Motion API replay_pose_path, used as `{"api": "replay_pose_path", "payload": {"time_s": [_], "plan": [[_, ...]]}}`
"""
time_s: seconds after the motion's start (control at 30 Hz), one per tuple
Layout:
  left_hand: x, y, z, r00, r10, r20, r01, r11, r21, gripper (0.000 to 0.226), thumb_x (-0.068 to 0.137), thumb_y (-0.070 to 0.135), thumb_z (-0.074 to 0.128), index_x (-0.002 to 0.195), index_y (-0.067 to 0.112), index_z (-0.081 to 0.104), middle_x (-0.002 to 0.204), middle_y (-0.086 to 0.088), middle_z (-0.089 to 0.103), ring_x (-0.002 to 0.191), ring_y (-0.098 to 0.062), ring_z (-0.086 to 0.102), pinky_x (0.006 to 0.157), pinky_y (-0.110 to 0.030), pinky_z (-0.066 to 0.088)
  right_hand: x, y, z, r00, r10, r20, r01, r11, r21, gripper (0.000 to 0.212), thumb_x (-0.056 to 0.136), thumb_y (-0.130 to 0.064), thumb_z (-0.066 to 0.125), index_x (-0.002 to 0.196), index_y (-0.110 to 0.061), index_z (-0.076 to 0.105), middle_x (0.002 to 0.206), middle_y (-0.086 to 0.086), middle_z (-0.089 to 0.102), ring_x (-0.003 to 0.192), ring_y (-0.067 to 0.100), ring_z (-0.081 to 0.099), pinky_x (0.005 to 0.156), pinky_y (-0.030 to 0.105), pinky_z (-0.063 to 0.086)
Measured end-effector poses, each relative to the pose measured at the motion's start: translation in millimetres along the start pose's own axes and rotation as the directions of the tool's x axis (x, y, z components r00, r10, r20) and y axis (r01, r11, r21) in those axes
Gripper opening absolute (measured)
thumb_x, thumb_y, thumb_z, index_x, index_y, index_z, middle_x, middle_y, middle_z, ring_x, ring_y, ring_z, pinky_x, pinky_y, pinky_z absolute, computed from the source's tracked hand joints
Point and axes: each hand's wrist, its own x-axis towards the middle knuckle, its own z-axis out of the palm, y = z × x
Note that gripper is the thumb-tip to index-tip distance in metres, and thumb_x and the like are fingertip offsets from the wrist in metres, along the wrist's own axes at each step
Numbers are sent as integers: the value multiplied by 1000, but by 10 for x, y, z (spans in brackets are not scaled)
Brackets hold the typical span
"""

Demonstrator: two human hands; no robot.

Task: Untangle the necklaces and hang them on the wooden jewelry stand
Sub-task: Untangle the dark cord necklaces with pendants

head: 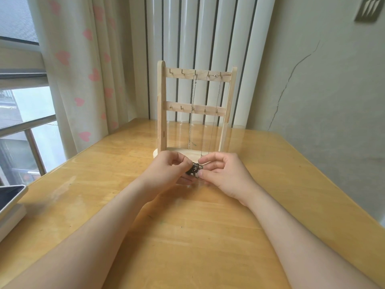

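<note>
Pinching a small dark tangled clump of necklace chain (194, 169) from either side with curled fingers (205, 174), the left hand (169, 168) and right hand (226, 177) hold it just in front of the pale wooden jewelry stand (161, 105), equally near; bunched, it shows no long axis.

The jewelry stand (161, 113) is pale matt wood with shiny metal hooks (171, 72) and fine metal chains (192, 113). In front of it, a tangled necklace (193, 171) of dark, dull metal. Beneath it, the table (187, 236) is glossy varnished wood.
</note>
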Motion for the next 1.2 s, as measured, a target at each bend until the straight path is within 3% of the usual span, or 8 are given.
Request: {"api": "replay_pose_path", "payload": {"time_s": [0.2, 0.27, 0.4, 0.6, 0.7, 0.87, 0.97, 1.2], "plan": [[44, -67, -17, 993, 115, -34, -103, 963, 248, 17, 107, 12, 63, 100, 3, 76, 98, -13, 76, 83, -26, 81, 81, -41, 68, 23, 28, -18, 996, -48, -80, 37, 991, -131, 27, 82, -9, 90, 106, -18, 81, 99, 5, 78, 80, 11, 73, 79, 24, 62], [61, -68, -11, 986, 163, -39, -138, 924, 357, 17, 106, 18, 65, 97, 10, 76, 92, -5, 78, 78, -17, 80, 77, -33, 65, 41, 43, -15, 993, -63, -103, 46, 986, -162, 26, 80, -12, 92, 102, -21, 82, 97, 2, 78, 82, 11, 73, 82, 25, 62], [74, -74, -5, 971, 240, -23, -190, 818, 543, 17, 106, 26, 64, 96, 17, 74, 84, 8, 76, 68, 2, 67, 64, -12, 46, 43, 56, -4, 992, -76, -101, 55, 980, -193, 16, 82, -12, 89, 94, -21, 82, 88, -1, 80, 77, 10, 74, 75, 24, 60], [84, -114, -7, 969, 243, 49, -224, 775, 591, 16, 106, 32, 66, 94, 21, 69, 83, 9, 73, 75, -1, 65, 69, -17, 46, 39, 60, -9, 995, -76, -70, 59, 975, -215, 13, 86, -13, 83, 93, -23, 85, 88, -5, 82, 81, 10, 76, 76, 23, 60], [79, -117, -3, 965, 259, 42, -236, 785, 572, 15, 109, 27, 59, 97, 20, 63, 89, 11, 67, 76, 1, 60, 67, -15, 40, 21, 41, 1, 1000, -26, -14, 23, 989, -148, 16, 89, -9, 80, 99, -21, 84, 86, 5, 81, 69, 10, 71, 67, 25, 56], [52, -68, -3, 938, 343, 46, -316, 796, 517, 11, 108, 16, 59, 98, 16, 62, 91, 9, 63, 73, 1, 56, 70, -15, 42, 30, 12, 14, 999, 34, 35, -33, 999, -11, 23, 101, 3, 61, 112, -10, 77, 86, 10, 79, 72, 22, 76, 61, 31, 58], [38, -49, -7, 927, 371, 47, -345, 800, 491, 12, 107, 16, 63, 95, 17, 64, 87, 10, 65, 67, -2, 56, 67, -15, 45, 15, 41, 26, 998, 20, 52, -18, 999, -37, 19, 102, -1, 65, 117, -8, 74, 77, 8, 78, 68, 19, 75, 64, 30, 60], [58, -65, 33, 929, 360, -80, -267, 806, 528, 11, 108, 17, 60, 98, 14, 63, 87, 6, 68, 74, -3, 63, 68, -17, 45, 10, 26, 32, 1000, -16, 6, 16, 999, -50, 8, 100, -7, 71, 107, -8, 75, 80, 13, 80, 66, 18, 77, 62, 29, 60]]}}
